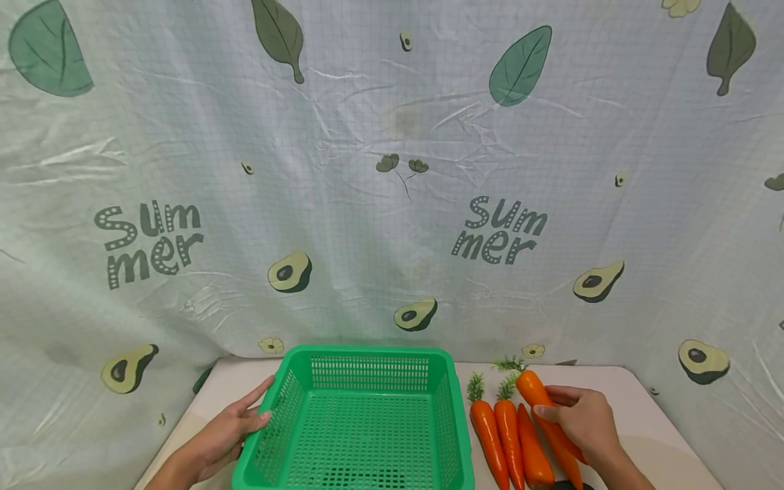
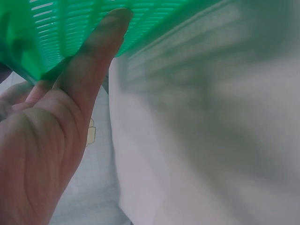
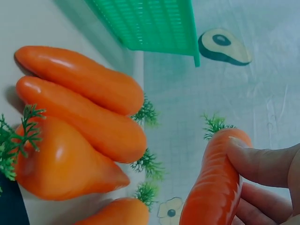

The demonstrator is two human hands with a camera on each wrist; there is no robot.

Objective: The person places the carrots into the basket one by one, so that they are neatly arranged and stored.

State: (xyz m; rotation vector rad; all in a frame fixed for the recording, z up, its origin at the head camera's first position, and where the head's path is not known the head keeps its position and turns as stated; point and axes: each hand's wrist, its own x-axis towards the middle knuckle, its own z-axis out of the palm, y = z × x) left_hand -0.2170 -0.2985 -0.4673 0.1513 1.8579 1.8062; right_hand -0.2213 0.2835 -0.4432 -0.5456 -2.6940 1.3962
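Note:
At the left side of a green plastic basket (image 1: 462, 429), my left hand (image 1: 223, 432) touches the wall with fairly straight fingers. The left wrist view shows one finger (image 2: 96, 56) lying along the slotted outer wall. My right hand (image 1: 588, 418) pinches an orange carrot (image 1: 531, 386) between thumb and fingers, above the other carrots. Green leaves show at the held carrot's thick end in the right wrist view. Two carrots (image 1: 490, 435) lie side by side right of the basket, leaves pointing away from me. Beside them another carrot (image 1: 534, 452) lies reversed, and one more is partly hidden beneath the held one.
All of this stands on a pale tabletop (image 1: 652, 442). A printed curtain (image 1: 367, 204) with avocados and leaves hangs behind and at both sides. Something dark (image 3: 11, 201) lies under the reversed carrot's leafy end.

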